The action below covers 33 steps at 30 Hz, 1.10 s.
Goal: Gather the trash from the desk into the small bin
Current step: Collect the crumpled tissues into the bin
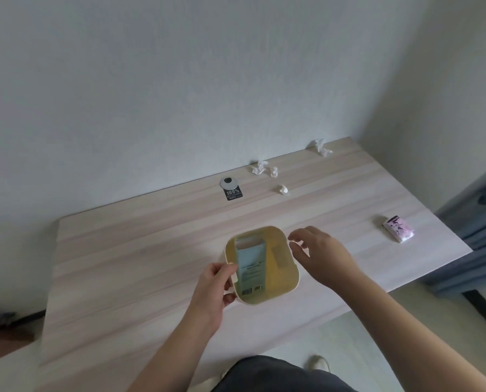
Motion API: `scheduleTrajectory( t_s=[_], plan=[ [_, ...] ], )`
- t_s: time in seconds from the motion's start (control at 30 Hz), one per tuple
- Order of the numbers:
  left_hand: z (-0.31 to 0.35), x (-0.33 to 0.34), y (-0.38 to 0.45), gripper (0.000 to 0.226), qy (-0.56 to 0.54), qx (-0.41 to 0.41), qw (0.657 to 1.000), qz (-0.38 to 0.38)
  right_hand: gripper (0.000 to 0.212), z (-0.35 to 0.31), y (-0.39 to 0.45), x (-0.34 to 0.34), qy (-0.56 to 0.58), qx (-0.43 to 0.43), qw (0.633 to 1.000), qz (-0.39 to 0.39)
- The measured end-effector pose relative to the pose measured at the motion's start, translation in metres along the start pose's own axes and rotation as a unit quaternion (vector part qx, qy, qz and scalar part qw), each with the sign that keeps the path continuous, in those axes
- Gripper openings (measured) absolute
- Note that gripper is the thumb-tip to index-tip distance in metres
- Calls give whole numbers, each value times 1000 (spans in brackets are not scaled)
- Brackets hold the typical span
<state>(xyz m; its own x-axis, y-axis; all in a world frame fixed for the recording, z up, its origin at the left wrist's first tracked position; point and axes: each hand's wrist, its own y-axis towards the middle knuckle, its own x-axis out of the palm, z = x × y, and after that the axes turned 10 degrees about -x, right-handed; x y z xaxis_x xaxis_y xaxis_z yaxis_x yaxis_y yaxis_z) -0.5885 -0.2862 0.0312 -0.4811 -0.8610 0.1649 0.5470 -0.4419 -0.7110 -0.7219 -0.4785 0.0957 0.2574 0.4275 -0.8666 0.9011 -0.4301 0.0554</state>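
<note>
- My left hand (pixel 217 290) grips the near-left rim of the small yellow bin (pixel 288 274), thumb and fingers pinched over its edge.
- My right hand (pixel 319 254) hangs open just beside the bin's right rim, fingers spread and loosely curled, holding nothing.
- The bin sits on the pale wood desk (pixel 140 250), near the front edge and roughly in the middle.
- Inside it, a light blue carton (pixel 250 264) with its top flaps open leans against the left wall of the bin; the rest of the yellow floor is bare.
- Far across the desk, by the wall, lie crumpled white tissues: a pair (pixel 264 168) close together, one small wad (pixel 282 190) a little nearer, and another clump (pixel 321 147) further right, against the wall.
- Left of the tissues, a round grey cable grommet (pixel 228 182) is set into the desk, with a small black tag (pixel 233 193) touching its near side.
- At the right side of the desk lies a pink-and-white tissue packet (pixel 399 229), well apart from the bin.
- Nothing lies between the bin and the tissues; that stretch of desk is bare wood.
- Beyond the desk's right edge hangs a blue curtain (pixel 479 222).
- My dark trousers (pixel 278 374) show at the near edge below the desk.
</note>
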Motion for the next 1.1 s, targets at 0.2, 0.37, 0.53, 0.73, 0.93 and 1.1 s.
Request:
scheduleTrajectory(
  t_s=[0.2,0.37,0.53,0.73,0.93,1.1],
  plan=[
    [-14,65,2,14,-19,-12,1000,20,27,57,-22,-34,-49,-21,999,11],
    [-34,115,5,19,-28,-41,998,37,27,119,-41,-59,-65,-25,997,22],
    [-50,154,6,23,-26,-43,997,57,27,160,-47,-74,-61,-30,998,8],
    [-61,175,6,13,-28,-59,996,64,26,183,-42,-80,-53,-30,998,-11],
    [-60,161,16,14,-46,-67,993,81,28,185,-21,-73,-59,-26,997,-34],
    [-43,142,28,17,-17,-55,996,73,27,170,6,-63,-57,-30,997,-42]
  ],
)
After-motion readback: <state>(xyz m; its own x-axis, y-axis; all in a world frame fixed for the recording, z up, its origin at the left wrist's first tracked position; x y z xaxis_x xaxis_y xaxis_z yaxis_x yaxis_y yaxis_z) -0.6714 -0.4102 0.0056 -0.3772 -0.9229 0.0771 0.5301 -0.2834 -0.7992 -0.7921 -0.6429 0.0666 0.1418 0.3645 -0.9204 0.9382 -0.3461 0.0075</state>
